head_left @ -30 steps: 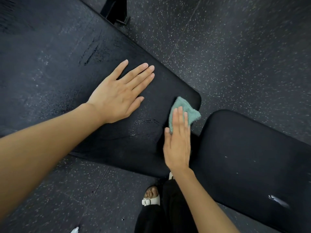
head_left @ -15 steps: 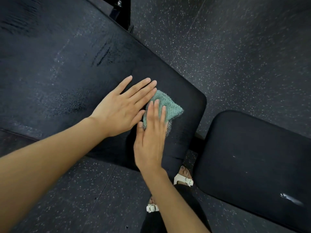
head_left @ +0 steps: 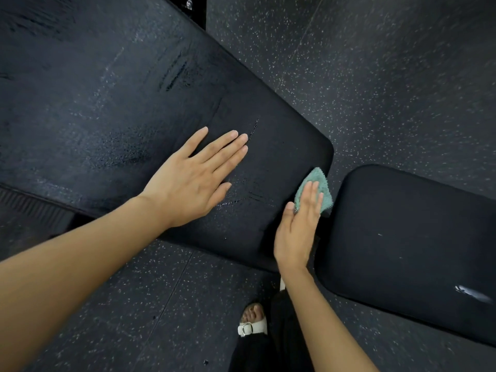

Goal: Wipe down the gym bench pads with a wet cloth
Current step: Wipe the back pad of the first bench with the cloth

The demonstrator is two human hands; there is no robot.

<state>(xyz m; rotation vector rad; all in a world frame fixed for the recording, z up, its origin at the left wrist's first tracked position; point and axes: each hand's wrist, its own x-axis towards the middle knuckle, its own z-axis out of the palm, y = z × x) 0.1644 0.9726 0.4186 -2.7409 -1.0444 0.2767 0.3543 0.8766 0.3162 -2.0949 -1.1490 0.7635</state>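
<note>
item: green cloth (head_left: pixel 319 187), at right end edge of long pad (head_left: pixel 120 103), beside gap to seat pad (head_left: pixel 408 237). my right hand (head_left: pixel 296 232) flat, fingers straight together, pressing cloth for wiping contact. my left hand (head_left: pixel 192 178) spread flat on long pad, i judge bracing. seat pad looks unwiped.

The long bench pad (head_left: pixel 134 89) runs from the upper left to the middle, and the shorter seat pad (head_left: pixel 416 251) lies to its right, apart from it by a narrow gap. The left hand (head_left: pixel 196 178) lies flat on the long pad near its right end. To its right, the right hand (head_left: pixel 298 232) presses the cloth (head_left: pixel 318 182) against that pad's end edge, just beside the gap. A sandalled foot (head_left: pixel 252 320) stands on the floor (head_left: pixel 375 76) in front of the gap, nearer the person. A frame part (head_left: pixel 196 9) shows behind the long pad's far edge.
</note>
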